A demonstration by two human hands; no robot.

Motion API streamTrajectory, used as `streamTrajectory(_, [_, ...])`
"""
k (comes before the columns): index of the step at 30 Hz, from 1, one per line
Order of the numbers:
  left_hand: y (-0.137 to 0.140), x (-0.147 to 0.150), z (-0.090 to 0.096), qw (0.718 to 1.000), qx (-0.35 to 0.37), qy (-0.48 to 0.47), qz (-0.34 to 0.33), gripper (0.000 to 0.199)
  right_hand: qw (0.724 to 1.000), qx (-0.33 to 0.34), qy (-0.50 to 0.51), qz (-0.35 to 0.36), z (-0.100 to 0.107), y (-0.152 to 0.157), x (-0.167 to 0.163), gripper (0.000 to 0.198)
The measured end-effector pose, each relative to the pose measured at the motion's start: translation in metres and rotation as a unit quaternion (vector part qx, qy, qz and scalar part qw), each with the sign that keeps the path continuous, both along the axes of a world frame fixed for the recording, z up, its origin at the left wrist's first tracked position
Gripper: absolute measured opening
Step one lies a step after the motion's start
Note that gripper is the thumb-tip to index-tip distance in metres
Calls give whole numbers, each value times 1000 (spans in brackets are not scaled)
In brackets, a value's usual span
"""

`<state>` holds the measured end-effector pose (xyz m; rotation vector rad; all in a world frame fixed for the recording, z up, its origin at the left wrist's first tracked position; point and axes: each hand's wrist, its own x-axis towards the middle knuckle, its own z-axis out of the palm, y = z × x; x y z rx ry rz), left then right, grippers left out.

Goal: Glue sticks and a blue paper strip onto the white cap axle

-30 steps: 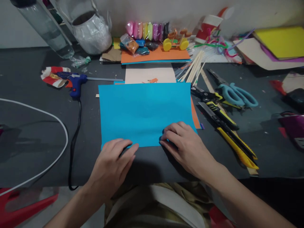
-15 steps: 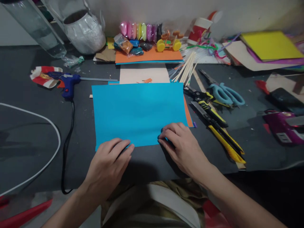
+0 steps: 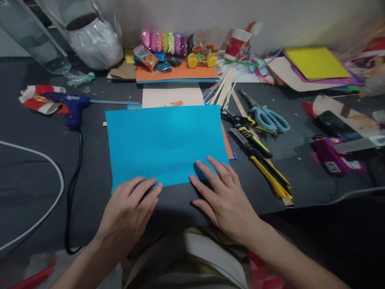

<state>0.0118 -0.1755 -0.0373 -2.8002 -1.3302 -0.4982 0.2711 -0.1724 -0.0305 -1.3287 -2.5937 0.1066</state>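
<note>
A bright blue sheet of paper (image 3: 165, 140) lies in front of me, its near edge toward my body. At its near left corner is my left hand (image 3: 129, 204), with curled fingers closed on the paper's edge and the thumb hidden. My right hand (image 3: 219, 192) rests at the near right part of the sheet, fingers spread and fingertips on the paper, thumb over the dark table. An orange sheet (image 3: 227, 140) peeks out from under the blue one on the right, and a pale sheet (image 3: 171, 94) shows behind it.
Left lies a blue glue gun (image 3: 75, 110) with a black cord. To the right are yellow utility knives (image 3: 270, 176), blue-handled scissors (image 3: 267, 116) and wooden sticks (image 3: 222, 88). Clay packets (image 3: 167, 42) stand at the back. Far right are a purple device (image 3: 327, 154) and coloured sheets (image 3: 315, 62).
My right hand has opened from a pinch at the paper's near edge to spread fingers. The left hand stays at its corner. The whole view has shifted, so things appear farther left.
</note>
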Motion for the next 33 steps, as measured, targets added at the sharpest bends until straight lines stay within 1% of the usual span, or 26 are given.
streamTrajectory(2, [0, 0, 0, 1000, 3, 5, 2, 29, 1000, 7, -3, -16, -2, -4, 7, 40])
streamTrajectory(5, [-1, 1, 0, 1000, 5, 12, 5, 30, 999, 26, 17, -27, -3, -5, 16, 38])
streamTrajectory(8, [-2, 1, -1, 1000, 2, 5, -3, 30, 998, 34, 45, -34, -1, -3, 18, 42])
streamTrajectory(11, [-3, 0, -1, 1000, -5, 6, -6, 29, 999, 21, 42, -15, 0, -1, 12, 46])
streamTrajectory(15, [-5, -2, -1, 1000, -17, 7, -3, 28, 999, 0, 29, 21, -3, 1, 3, 40])
streamTrajectory(20, [-6, -5, -1, 994, -88, -58, 28, 24, 999, 7, 29, 21, -7, 1, 5, 38])
streamTrajectory(25, [-5, -6, -3, 991, -90, -86, 46, 24, 999, 3, 33, 25, -8, 2, 8, 39])
streamTrajectory(29, [-5, -7, -3, 994, -87, -56, 34, 31, 999, -5, 37, 29, -8, 3, 9, 38])
streamTrajectory(33, [-5, -5, -2, 997, -74, -17, 25, 31, 999, -5, 35, 29, -7, 2, 8, 38])
